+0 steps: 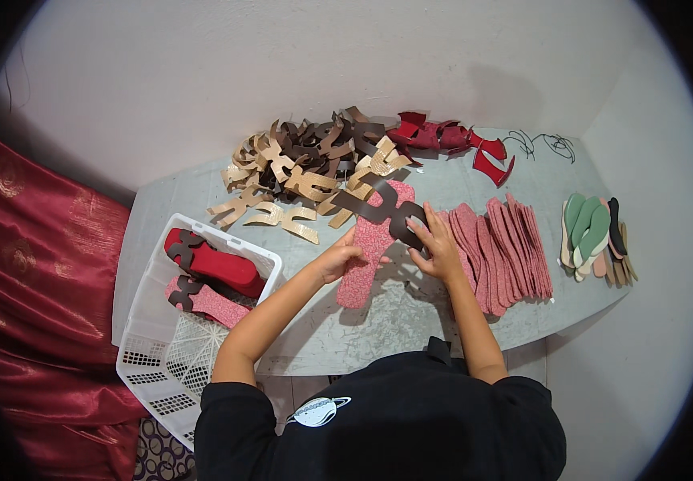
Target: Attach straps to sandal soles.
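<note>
Indoors, a worker's left hand [341, 260] gripped a pink patterned sandal insole [372, 240] above a gray table [314, 345], the insole's middle caught between thumb and fingers and its long axis running from one o'clock to seven. Nearer the one-o'clock end, the right hand [440, 248] touched the four-o'clock tip of a dark brown, cross-shaped strap [401, 220] lying over the insole; whether it pinched the strap could not be told. Matching insoles [499, 252] stood at three o'clock, a white plastic basket [143, 321] at eight.
</note>
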